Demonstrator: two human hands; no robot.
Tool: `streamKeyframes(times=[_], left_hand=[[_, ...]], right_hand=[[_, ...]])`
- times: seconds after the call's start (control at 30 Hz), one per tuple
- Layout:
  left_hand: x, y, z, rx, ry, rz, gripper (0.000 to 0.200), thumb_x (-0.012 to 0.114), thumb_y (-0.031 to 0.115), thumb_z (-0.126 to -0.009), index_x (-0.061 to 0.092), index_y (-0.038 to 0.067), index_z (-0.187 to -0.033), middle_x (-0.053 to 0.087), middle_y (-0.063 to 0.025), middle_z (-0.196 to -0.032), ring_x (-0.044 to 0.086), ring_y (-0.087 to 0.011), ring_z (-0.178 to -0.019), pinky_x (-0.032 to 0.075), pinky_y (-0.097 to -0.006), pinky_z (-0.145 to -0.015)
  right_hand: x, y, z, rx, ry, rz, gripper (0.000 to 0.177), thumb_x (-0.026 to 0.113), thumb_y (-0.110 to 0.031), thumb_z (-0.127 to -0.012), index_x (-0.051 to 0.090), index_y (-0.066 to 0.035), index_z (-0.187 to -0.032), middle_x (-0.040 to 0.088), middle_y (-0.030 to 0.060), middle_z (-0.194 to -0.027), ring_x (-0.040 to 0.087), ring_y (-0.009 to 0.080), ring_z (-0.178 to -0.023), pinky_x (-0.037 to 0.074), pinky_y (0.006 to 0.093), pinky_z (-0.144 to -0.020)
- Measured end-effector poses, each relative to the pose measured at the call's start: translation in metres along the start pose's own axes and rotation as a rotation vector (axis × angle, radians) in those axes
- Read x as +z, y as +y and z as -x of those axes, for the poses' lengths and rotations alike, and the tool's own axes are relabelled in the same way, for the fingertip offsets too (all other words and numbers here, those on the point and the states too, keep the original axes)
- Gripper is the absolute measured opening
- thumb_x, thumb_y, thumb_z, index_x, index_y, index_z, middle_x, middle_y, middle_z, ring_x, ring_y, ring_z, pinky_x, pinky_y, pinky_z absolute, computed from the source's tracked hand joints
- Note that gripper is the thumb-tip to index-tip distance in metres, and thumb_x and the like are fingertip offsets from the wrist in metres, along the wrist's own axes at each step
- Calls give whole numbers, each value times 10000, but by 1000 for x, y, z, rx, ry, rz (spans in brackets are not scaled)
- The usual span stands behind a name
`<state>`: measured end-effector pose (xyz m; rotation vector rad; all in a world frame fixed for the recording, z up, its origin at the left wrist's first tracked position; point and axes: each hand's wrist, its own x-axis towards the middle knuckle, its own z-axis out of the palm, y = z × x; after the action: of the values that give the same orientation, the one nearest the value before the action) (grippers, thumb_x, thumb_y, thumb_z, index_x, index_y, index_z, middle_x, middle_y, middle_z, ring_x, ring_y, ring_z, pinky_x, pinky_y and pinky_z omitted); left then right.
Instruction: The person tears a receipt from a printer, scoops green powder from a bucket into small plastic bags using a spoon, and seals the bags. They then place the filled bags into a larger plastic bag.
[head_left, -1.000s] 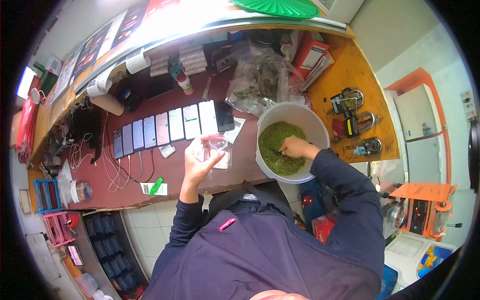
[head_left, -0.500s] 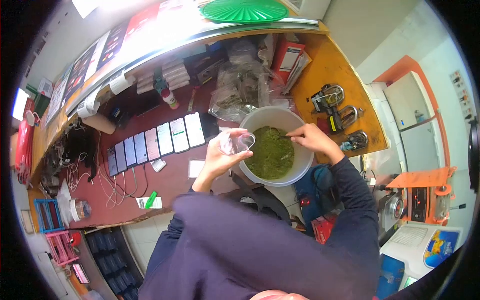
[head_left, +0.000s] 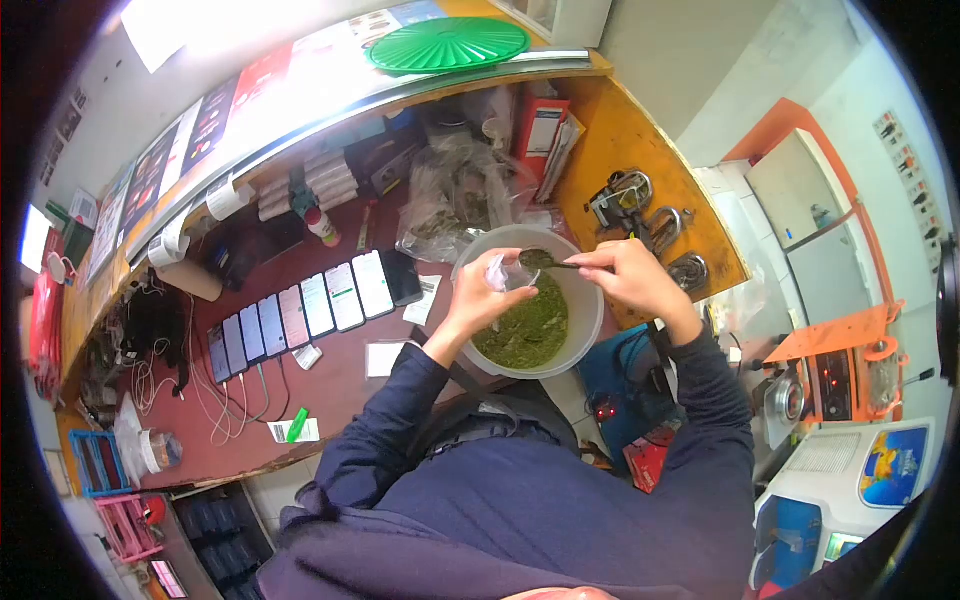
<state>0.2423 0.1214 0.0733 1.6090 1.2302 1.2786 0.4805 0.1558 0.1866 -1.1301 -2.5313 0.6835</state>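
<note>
My left hand (head_left: 474,302) is closed around a small clear plastic bag (head_left: 508,274), its mouth held apart over the left side of a white tub (head_left: 588,338). The fingers of my right hand (head_left: 634,282) pinch the dark handle of a spoon (head_left: 537,259). A heap of crumbled green herb fills the spoon's bowl, which is right at the bag's mouth. More of this loose green herb (head_left: 530,335) lies in the tub below both hands.
A row of phones (head_left: 318,305) with lit screens lies on the red desk (head_left: 330,400), charging cables beside it. Behind the tub is a crumpled clear bag (head_left: 455,195). Metal padlocks (head_left: 630,190) hang on the wooden panel at right. A green lid (head_left: 447,44) rests on the counter above.
My right hand has lifted the spoon, loaded with green herb, out of the tub to the bag. My left hand has turned the bag's mouth towards it.
</note>
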Motion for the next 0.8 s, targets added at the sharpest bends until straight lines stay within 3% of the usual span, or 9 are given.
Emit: streamKeyframes(times=[0.1,0.33,0.47,0.53,0.57,0.63,0.67,0.73,0.8], left_hand=[[12,3,-4,-11,5,79,548,867,131,-641,638,-2,-1121,689,-81,-1039,634,-144,-964,488,-290,-882],[18,1,-9,1,74,172,551,861,133,-662,622,-11,-1137,688,-78,-1026,634,-130,-970,487,-280,-881],[17,-2,-9,-8,70,151,520,853,128,-686,620,-14,-1128,686,-73,-1026,632,-124,-973,488,-270,-872],[17,-1,-9,1,84,179,501,854,128,-688,628,-13,-1112,687,-69,-1025,630,-112,-959,492,-260,-853],[16,1,-8,-28,92,115,436,853,124,-690,652,-8,-1054,695,-57,-975,627,-92,-892,497,-249,-793],[17,0,-9,-55,98,50,371,852,119,-692,677,-4,-996,703,-45,-924,624,-73,-825,502,-238,-733],[18,-6,-9,-73,74,122,293,843,112,-705,691,3,-931,701,-30,-859,603,-57,-756,487,-230,-672],[12,-6,-12,-94,58,189,219,834,106,-717,705,9,-866,699,-14,-793,582,-41,-687,472,-223,-611],[-5,-6,-19,-114,-15,5,152,817,99,-742,710,15,-811,689,-12,-733,579,-47,-647,469,-221,-587]], right_hand=[[18,-9,6,18,169,296,217,651,-169,-810,739,-165,-1008,617,82,-778,618,300,-726,508,393,-637],[19,-12,16,49,412,325,253,652,-161,-825,717,-197,-1067,598,45,-795,612,256,-756,497,379,-652],[27,-5,19,284,337,271,256,668,-227,-820,710,-168,-1066,634,82,-869,633,289,-854,515,411,-709],[46,4,17,386,12,385,331,699,-294,-799,695,-164,-1104,655,116,-952,642,307,-925,515,434,-779],[58,5,11,248,53,305,436,736,-347,-753,683,-123,-1123,651,155,-1081,635,329,-987,509,448,-833],[96,15,-4,-7,383,10,373,729,-317,-788,704,-63,-1060,680,148,-1037,663,277,-932,516,393,-810],[110,20,-7,-9,383,9,373,729,-317,-788,704,-63,-1060,680,148,-1037,663,277,-932,516,393,-810],[127,23,-10,224,360,-570,254,704,-242,-842,726,-24,-970,716,103,-921,670,179,-832,505,310,-771],[131,26,-7,223,354,-643,209,687,-205,-864,730,-18,-944,715,78,-855,657,144,-796,495,284,-753]])
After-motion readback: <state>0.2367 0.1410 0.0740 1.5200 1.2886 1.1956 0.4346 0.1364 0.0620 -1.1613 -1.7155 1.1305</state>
